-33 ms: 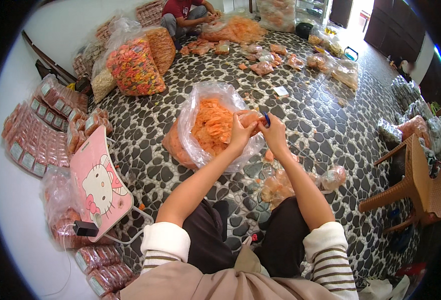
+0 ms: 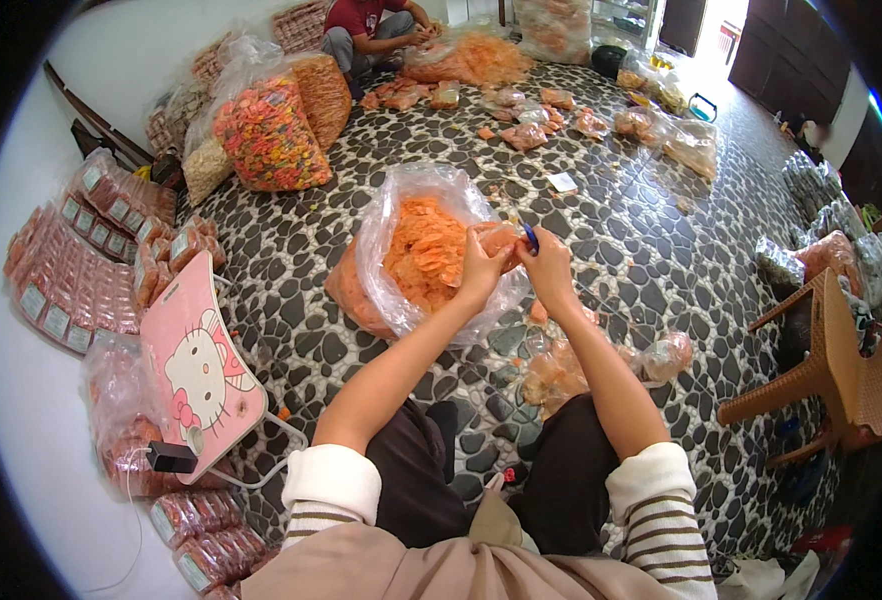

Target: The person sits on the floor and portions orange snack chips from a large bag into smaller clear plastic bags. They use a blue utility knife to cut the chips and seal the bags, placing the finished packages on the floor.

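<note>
In front of me, my left hand (image 2: 481, 264) is closed around a small clear plastic bag of orange chips (image 2: 498, 240). My right hand (image 2: 549, 268) is closed at the bag's right end, its fingers on a small dark blue object (image 2: 531, 237) whose kind I cannot make out. The fingertips of both hands nearly meet. Just left of them stands a large clear plastic sack (image 2: 376, 235), its mouth spread wide, full of loose orange chips (image 2: 423, 250). Below my right forearm, several small filled bags (image 2: 556, 372) lie on the floor near my knee.
A pink folding table (image 2: 186, 360) leans at the left, beside stacked packs (image 2: 81, 285). A sack of colourful snacks (image 2: 271, 135) stands at the back left. Farther off, another person (image 2: 366, 35) sits by an orange heap (image 2: 481, 58). A brown plastic chair (image 2: 831, 350) is at the right.
The blue object at my right hand has tilted and shifted very slightly to the left. Both hands stay in place on the small bag.
</note>
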The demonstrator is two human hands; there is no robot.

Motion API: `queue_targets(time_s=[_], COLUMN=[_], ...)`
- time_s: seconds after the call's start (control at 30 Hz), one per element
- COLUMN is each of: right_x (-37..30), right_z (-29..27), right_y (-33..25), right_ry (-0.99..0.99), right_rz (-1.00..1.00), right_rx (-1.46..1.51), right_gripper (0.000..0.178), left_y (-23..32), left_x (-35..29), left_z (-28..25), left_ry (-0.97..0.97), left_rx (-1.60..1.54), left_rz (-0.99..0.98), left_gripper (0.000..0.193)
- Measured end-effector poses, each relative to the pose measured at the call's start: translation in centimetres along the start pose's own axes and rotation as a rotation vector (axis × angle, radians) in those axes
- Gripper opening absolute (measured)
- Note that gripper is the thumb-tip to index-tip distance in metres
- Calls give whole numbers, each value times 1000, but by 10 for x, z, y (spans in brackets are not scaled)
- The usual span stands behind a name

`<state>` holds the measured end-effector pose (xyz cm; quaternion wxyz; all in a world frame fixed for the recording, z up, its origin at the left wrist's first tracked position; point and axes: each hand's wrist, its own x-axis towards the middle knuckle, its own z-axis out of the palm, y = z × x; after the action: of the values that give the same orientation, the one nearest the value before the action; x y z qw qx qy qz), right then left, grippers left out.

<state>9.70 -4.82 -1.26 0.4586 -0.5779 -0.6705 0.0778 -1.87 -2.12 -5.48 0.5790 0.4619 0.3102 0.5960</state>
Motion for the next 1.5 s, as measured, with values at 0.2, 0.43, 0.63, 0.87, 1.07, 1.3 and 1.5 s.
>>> queue_targets(time_s=[0.2, 0.43, 0.63, 0.87, 1.07, 1.3, 1.5], right_x=[10, 32, 39, 59, 54, 41, 40], right_z=[17, 42, 67, 90, 86, 76, 76], right_y=[-5, -12, -18, -20, -27, -28, -28], right_ry=[-37, -143, -98, -94, -253, -294, -204], right_rz=[79, -33, 26, 346, 518, 667, 673], right_rx=[-191, 26, -103, 87, 290, 580, 520], right_gripper=[23, 18, 16, 19, 27, 21, 12], left_y=[-7, 42, 33, 28, 34, 47, 41], left_x=[14, 7, 27, 29, 31, 22, 21], left_z=[-18, -36, -67, -70, -74, -64, -56], left_ry=[-21, 93, -13, 173, 322, 189, 350], left_rx=[302, 84, 463, 60, 472, 566, 547], left_rz=[-6, -331, -103, -58, 267, 247, 159], left_gripper=[37, 31, 35, 36, 45, 68, 79])
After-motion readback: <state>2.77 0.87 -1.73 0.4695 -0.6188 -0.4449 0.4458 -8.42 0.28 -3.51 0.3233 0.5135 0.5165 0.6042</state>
